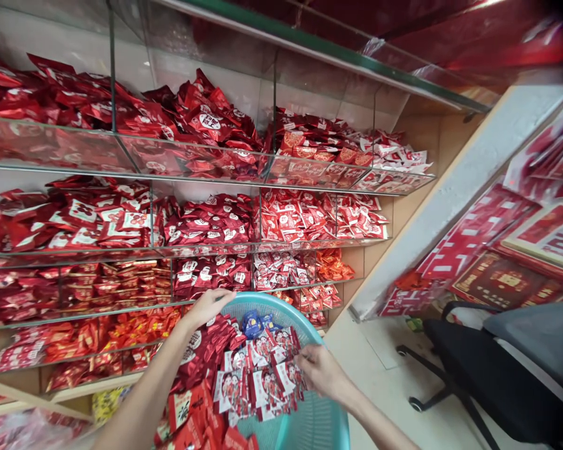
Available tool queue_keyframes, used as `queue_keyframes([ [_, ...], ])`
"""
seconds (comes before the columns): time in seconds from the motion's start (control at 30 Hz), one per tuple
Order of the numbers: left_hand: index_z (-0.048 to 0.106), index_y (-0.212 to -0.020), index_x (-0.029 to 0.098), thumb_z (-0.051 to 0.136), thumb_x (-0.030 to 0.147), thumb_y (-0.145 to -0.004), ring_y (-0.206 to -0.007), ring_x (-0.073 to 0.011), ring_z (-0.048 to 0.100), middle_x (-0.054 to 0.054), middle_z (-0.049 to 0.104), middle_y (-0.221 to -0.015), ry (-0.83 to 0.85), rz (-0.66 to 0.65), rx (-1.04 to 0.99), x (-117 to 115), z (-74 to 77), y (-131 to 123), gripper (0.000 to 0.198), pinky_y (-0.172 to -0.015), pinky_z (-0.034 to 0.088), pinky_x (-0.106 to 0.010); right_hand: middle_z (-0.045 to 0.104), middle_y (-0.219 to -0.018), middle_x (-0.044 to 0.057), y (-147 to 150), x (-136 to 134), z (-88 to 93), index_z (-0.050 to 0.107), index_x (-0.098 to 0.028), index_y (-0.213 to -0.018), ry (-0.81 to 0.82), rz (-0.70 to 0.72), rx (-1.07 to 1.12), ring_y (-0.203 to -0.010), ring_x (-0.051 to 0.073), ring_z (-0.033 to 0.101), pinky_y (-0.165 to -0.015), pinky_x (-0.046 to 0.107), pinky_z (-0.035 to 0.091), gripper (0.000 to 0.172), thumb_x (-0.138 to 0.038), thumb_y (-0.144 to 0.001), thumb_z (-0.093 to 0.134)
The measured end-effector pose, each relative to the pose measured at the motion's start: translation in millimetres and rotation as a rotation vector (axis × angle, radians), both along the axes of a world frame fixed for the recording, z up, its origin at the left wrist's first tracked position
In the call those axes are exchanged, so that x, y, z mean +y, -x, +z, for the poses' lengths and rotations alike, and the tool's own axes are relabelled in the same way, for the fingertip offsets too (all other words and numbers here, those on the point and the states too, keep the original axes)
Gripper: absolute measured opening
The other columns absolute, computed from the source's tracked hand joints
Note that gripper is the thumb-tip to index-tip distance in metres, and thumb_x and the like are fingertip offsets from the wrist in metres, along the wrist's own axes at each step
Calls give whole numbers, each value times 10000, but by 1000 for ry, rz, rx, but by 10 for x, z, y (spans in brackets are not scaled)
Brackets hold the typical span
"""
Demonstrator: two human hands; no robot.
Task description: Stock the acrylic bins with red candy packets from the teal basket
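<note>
A turquoise plastic basket sits low in front of me with several kinds of wrapped sweets in it. My left hand is at its far left rim, the fingers bent over the edge. On the right, my right hand has its fingers curled against the edge of a cluster of white-and-red candy packets with printed figures. Dark red packets lie to the left of that cluster, blue-wrapped sweets behind it. Brighter red packets are nearest to me.
Glass-fronted shelves with divided bins of red packets rise beyond the basket. Orange packets fill a low bin at the right end. A black wheeled chair stands on the pale floor at right, near stacked red printed goods.
</note>
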State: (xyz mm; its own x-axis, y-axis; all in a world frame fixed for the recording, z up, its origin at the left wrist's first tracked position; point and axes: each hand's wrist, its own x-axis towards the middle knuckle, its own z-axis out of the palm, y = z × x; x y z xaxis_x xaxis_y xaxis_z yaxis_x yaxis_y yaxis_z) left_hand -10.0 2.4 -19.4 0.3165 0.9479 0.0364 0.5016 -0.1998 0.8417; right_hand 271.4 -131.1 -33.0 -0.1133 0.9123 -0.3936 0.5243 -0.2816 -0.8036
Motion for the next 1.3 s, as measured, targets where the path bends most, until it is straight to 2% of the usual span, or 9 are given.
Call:
queue_keyframes([
  [0.1,689,-900,187,459,522,-744,-949,-212,571,-33,669,-1001,-5,-3,-3,-3,-3,6,435,-849,407,-281,513,-438,-22,31,39,-73,494,-175,-652,-88,47,-227,-315,96,441,-331,189,289,223,-254,-808,356],
  [0.23,683,-940,196,475,507,-740,-942,-211,574,-31,666,-1010,-9,-5,-14,-3,-2,15,423,-833,412,-278,636,-692,99,52,44,-152,571,-150,-698,-279,66,-640,-647,171,613,-534,233,380,253,-163,-813,347],
  [0.37,681,-951,198,473,522,-734,-931,-213,580,-26,672,-995,-14,-2,-21,3,-9,17,442,-824,418,-276,638,-834,147,100,27,-162,594,-123,-814,-185,89,-845,-810,216,614,-623,268,382,233,-67,-766,372],
  [0.57,683,-936,194,476,525,-728,-960,-215,571,-31,668,-1012,-12,-8,-20,19,-33,22,443,-855,410,-280,650,-811,125,150,-57,-49,557,-139,-939,-198,37,-813,-785,213,624,-596,264,371,248,-173,-841,332],
  [0.8,672,-963,201,478,530,-727,-990,-220,565,-32,658,-1044,-11,12,9,48,-84,48,448,-859,408,-279,666,-820,84,265,-367,113,633,-195,-720,-131,377,-742,-841,231,620,-636,261,401,181,-200,-735,452],
  [0.93,676,-952,204,484,532,-720,-983,-221,568,-27,663,-1033,-5,22,2,30,-72,39,446,-847,415,-273,657,-938,78,295,-389,60,641,-211,-805,-89,438,-719,-932,256,593,-723,310,431,219,-208,-722,439],
  [1.1,677,-943,205,471,526,-730,-952,-216,577,-24,671,-1009,-11,14,1,12,-50,30,437,-822,422,-267,656,-955,104,363,-407,38,653,-198,-849,-105,439,-762,-933,259,595,-762,327,451,245,-198,-724,442],
  [1.2,677,-944,203,472,519,-730,-938,-213,581,-24,672,-1006,-16,6,6,21,-60,39,433,-813,424,-269,668,-947,105,541,-457,7,679,-204,-827,-66,598,-740,-936,268,601,-777,322,466,198,-209,-689,536],
  [1.3,677,-948,205,480,512,-723,-935,-214,582,-25,675,-996,-17,3,-3,39,-96,51,428,-824,420,-275,660,-977,132,756,-507,-186,681,-174,-893,6,805,-752,-957,272,597,-785,350,481,244,-132,-711,525],
])
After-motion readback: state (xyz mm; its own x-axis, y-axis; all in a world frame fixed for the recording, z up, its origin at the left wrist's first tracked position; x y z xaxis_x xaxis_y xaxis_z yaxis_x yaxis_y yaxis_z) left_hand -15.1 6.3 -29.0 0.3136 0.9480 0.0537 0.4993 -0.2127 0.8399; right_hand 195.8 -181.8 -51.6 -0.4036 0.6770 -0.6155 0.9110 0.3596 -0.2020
